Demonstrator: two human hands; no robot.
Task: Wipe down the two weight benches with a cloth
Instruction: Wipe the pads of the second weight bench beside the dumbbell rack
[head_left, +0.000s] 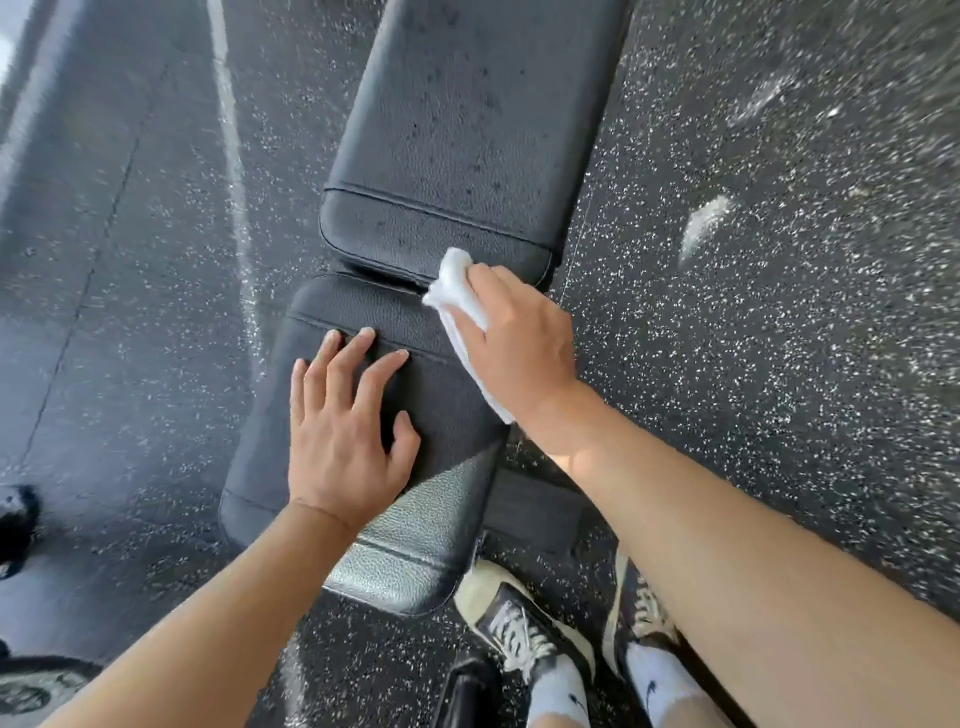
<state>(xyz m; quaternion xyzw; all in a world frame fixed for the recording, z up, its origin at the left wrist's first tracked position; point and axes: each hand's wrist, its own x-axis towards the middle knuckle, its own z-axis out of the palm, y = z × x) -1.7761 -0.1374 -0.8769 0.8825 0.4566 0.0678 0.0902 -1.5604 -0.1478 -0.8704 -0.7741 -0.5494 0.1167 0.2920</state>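
White cloth (460, 306) lay at the right edge of the black bench (415, 291), over the gap between its pads, gripped by the right hand (511, 348). The left hand (345, 415) rested flat, fingers spread, on the seat pad.

Dark speckled rubber floor (753, 364), pale painted line (231, 156), bright daylight patches.

Two hands, left (343, 441) and right (519, 348), one cloth (457, 291), one bench (457, 156) with two pads, two shoes (524, 623).

cloth (457, 291) mostly under right hand (519, 348); bench (457, 135) far end cropped
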